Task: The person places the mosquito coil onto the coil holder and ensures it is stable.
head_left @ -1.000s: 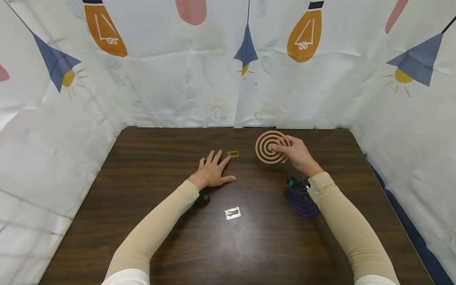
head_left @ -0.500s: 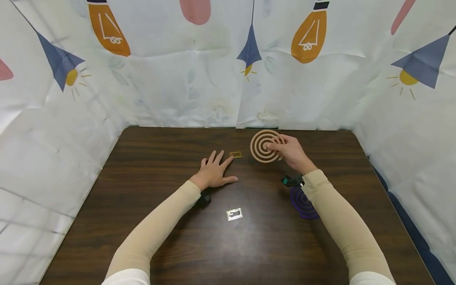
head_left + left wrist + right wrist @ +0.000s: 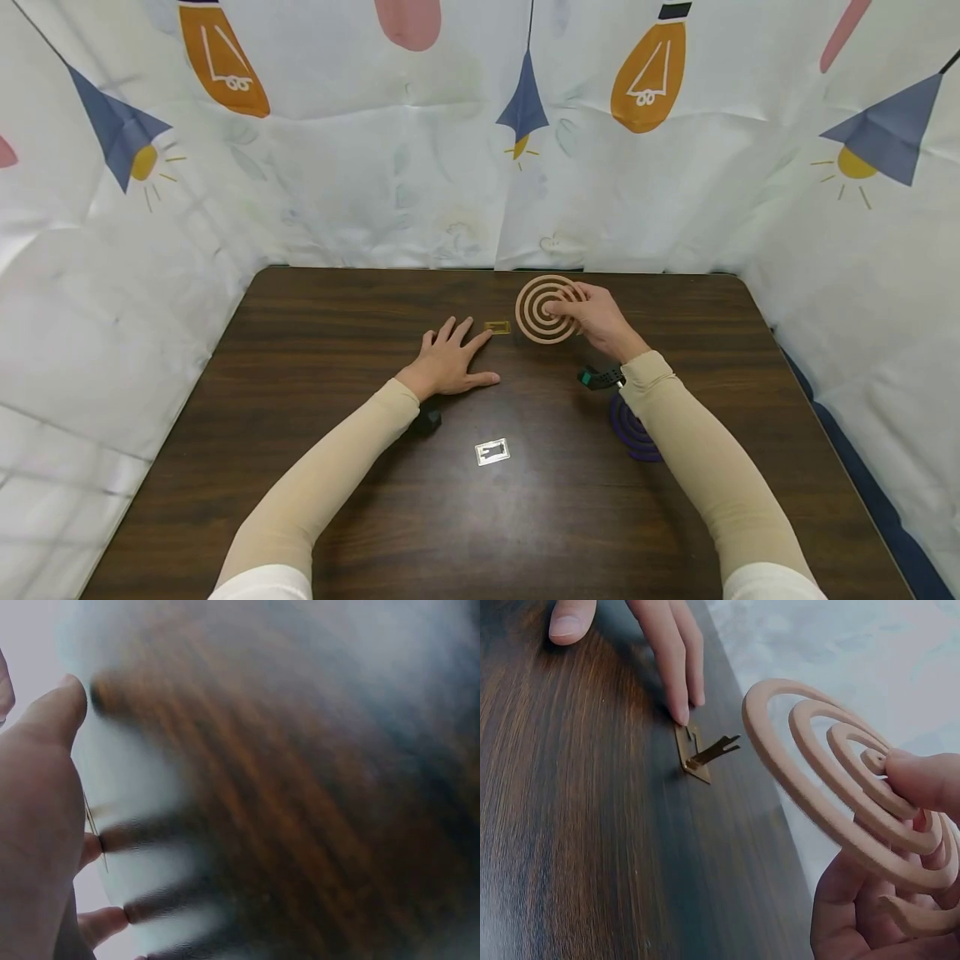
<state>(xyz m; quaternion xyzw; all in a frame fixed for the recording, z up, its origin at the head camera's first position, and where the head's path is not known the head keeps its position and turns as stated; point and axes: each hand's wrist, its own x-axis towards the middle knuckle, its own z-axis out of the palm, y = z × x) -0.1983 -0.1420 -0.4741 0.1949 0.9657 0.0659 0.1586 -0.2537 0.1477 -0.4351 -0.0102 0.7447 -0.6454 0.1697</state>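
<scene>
Between thumb and fingers, my right hand (image 3: 600, 318) pinches a tan mosquito coil (image 3: 802, 776) near its centre, tilted above the table. Just left of the coil, a gold metal coil stand (image 3: 497, 327) lies on the table; in the right wrist view its forked prong (image 3: 718, 750) sticks up from the flat plate. My left hand (image 3: 447, 364) rests on the table with spread fingers, the index fingertip at the stand's edge. Nearer to me lies a silver stand (image 3: 492, 452) of like shape. A purple coil (image 3: 633, 429) is partly hidden under my right forearm.
The dark wood table (image 3: 337, 333) ends at a white printed curtain (image 3: 337, 192) that rises behind it and on both sides. A black wrist camera (image 3: 600, 377) hangs under my right wrist.
My right hand has carried the tan coil leftward, closer to the gold stand. My left hand has stayed in place by the stand.
</scene>
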